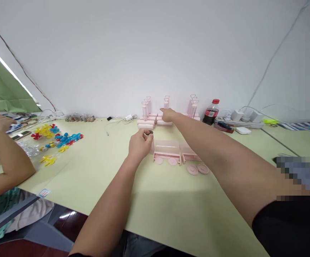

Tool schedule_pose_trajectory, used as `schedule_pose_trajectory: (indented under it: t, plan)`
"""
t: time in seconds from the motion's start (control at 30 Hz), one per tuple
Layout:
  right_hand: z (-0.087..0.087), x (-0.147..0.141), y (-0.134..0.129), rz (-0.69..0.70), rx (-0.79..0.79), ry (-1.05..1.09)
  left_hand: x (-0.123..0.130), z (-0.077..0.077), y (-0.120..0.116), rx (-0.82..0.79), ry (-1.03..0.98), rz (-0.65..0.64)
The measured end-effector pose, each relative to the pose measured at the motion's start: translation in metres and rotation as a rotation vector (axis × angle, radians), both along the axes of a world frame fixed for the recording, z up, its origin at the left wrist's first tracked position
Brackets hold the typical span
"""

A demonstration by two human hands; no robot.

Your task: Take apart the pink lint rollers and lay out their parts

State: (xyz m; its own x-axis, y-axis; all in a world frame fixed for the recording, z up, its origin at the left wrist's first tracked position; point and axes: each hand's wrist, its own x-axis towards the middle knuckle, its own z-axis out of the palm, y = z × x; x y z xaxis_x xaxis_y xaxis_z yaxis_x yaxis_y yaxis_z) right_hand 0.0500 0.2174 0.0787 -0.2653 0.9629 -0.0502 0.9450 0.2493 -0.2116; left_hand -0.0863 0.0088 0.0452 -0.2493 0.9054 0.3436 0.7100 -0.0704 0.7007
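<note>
My left hand point(141, 143) is closed around a pale pink tube-like piece point(152, 145) with a dark round end at the top. Farther off, my right hand point(168, 115) reaches over pink boxes point(164, 121) near the wall, its index finger stretched out to the left. Pink pieces with heart-shaped tops point(145, 110) stand upright on the boxes. Between my arms lie an open pink tray with a clear cover point(167, 146) and another one point(189, 152), partly hidden by my right forearm. Pink discs point(192, 170) lie in front of them.
A cola bottle point(211, 112), a box cutter point(224, 125) and a power strip point(247, 124) stand along the wall at right. Red, yellow and blue plastic pieces point(69, 139) are at left, beside another person's arm point(9, 157). A phone point(21, 135) lies there too.
</note>
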Motion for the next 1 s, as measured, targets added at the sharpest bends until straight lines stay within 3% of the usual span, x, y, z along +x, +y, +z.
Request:
schedule_pose_trajectory:
  t: [0.2,0.33,0.53,0.67,0.7,0.8,0.9,1.0]
  plan:
    - [0.0,0.004,0.001,0.059,-0.003,-0.029,-0.002,0.001,-0.001,0.029,-0.028,0.024]
    - [0.01,0.009,-0.011,0.093,0.039,-0.03,-0.007,0.005,-0.002,0.092,-0.065,0.032]
    - [0.055,0.026,-0.043,0.129,0.21,0.089,-0.006,0.011,-0.007,0.221,-0.158,0.02]
    - [0.083,0.052,-0.088,0.121,0.382,0.247,0.005,0.014,-0.012,0.26,-0.238,-0.07]
    - [0.085,0.059,-0.104,0.13,0.435,0.395,0.009,0.014,-0.013,0.247,-0.259,-0.104]
    - [0.076,0.08,-0.158,0.229,0.497,0.742,0.023,0.013,-0.022,0.195,-0.296,-0.247]
    - [0.048,0.098,-0.211,0.293,0.404,0.94,0.039,0.011,-0.034,0.227,-0.326,-0.487]
    - [0.016,0.114,-0.245,0.268,0.329,1.038,0.053,0.008,-0.046,0.215,-0.367,-0.776]
